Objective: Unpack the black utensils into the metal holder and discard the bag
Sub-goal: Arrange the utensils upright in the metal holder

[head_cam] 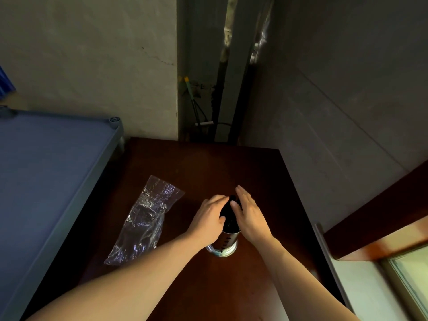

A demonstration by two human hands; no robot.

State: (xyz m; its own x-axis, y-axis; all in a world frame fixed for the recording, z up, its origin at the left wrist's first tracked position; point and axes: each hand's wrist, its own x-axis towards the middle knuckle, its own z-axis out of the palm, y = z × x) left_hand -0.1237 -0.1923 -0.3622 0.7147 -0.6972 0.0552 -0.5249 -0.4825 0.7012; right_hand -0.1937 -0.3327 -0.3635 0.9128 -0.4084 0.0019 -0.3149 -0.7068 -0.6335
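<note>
A shiny metal holder point(225, 243) stands upright on the dark brown table point(208, 163). A bunch of black utensils point(228, 213) sticks up out of it. My left hand point(209, 220) is cupped around the left side of the bunch, and my right hand point(246, 213) presses against its right side with the fingers stretched out. The utensil tops are mostly hidden between my hands. A clear crumpled plastic bag point(144, 222) lies flat on the table to the left of the holder, apart from both hands.
A blue-grey shelf surface point(46, 172) adjoins the table's left edge. Walls rise behind and to the right, with pipes and cables point(217, 100) in the corner gap. A window sill point(382, 242) and a grey rail lie at the lower right.
</note>
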